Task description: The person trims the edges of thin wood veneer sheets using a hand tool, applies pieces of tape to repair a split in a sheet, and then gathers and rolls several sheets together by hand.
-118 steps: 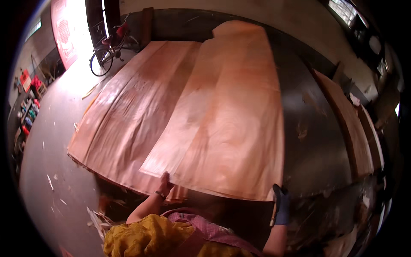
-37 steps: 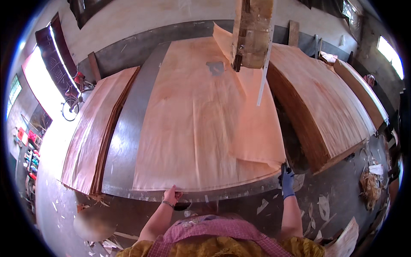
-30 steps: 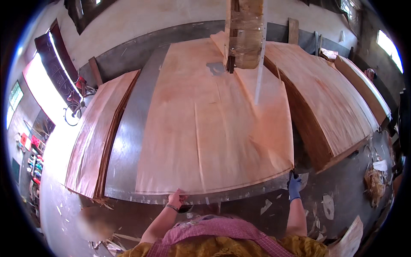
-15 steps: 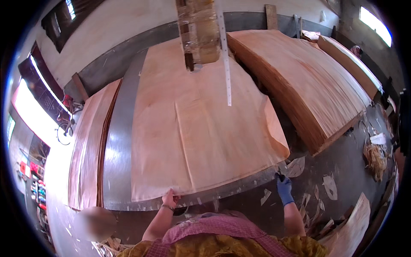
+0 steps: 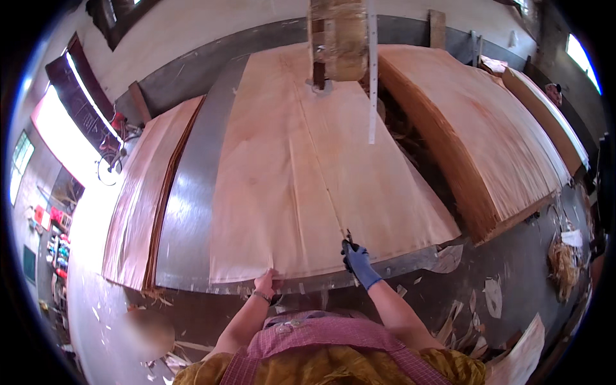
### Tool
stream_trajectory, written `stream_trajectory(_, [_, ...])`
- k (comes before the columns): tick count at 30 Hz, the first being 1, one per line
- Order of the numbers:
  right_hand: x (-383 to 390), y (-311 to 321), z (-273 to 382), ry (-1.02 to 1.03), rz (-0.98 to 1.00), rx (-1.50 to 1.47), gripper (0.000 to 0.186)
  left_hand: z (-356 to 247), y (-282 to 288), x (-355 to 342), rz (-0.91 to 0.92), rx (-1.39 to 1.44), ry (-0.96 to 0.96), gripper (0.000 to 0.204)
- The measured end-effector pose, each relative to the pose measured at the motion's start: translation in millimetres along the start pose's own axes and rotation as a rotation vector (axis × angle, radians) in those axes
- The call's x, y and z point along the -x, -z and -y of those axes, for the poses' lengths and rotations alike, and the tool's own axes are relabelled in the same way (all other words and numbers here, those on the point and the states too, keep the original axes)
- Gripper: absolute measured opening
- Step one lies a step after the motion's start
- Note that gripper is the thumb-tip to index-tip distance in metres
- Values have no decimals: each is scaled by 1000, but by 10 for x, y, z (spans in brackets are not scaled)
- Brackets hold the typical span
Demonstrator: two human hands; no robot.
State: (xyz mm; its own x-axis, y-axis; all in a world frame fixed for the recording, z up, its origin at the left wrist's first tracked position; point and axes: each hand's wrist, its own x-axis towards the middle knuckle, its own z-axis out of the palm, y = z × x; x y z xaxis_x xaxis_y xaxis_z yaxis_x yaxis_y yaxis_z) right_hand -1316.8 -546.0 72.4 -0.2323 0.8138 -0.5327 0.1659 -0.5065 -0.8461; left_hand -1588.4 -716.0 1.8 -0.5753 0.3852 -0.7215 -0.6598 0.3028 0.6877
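Note:
A pale pinkish wood veneer sheet (image 5: 250, 173) lies flat on the grey metal tabletop (image 5: 187, 199), with a long thin dark line across it. My bare left hand (image 5: 265, 281) is closed at the sheet's near edge, pinching it. My right hand (image 5: 360, 263), in a blue and black glove, grips a slim dark tool (image 5: 348, 239) over the near part of the sheet, on the thin line; what the tool is, I cannot make out. A wrapped brown vertical piece (image 5: 337, 45) with a white marked strip (image 5: 373, 109) hangs over the sheet's far part.
Veneer stacks (image 5: 465, 135) stand on the right, with another stack (image 5: 138, 218) on the left. Veneer scraps (image 5: 493, 296) litter the floor. A bicycle (image 5: 112, 163) stands by the bright doorway at left, near shelves of coloured items (image 5: 59, 250). A loose board (image 5: 513, 353) is at lower right.
My right hand has moved leftward from the sheet's right corner to the middle of its near edge. The folded right part of the sheet has flattened out. My left hand stays at the edge.

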Motion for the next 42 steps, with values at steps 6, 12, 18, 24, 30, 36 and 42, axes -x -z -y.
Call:
stream_trajectory(6, [-67,-535,-86,343,-60,470,37,-53,90,-65,94,28,10,22])
stream_trajectory(12, [564,-227,-456,551,-187,556,32,31,199,40,189,220,318,18])
stream_trajectory(18, [2045,513,-2099,167,-614,488,28,452,321,610,584,-336,689,28])
stream_trajectory(24, [3233,609,-2807,-333,-927,4,41,470,-679,1881,1109,-899,419,15])
stream_trajectory(30, [3500,1124,-3142,-255,-1172,-198,46,1067,-1816,2749,1739,-1171,234,9])
stream_trajectory(36, [3849,2332,-3734,-295,-1327,-172,35,1470,-2769,5948,3054,-926,183,48])
stream_trajectory(42, [4450,3412,-4118,-228,-1426,-427,27,2235,-2312,7723,2548,326,1011,51])
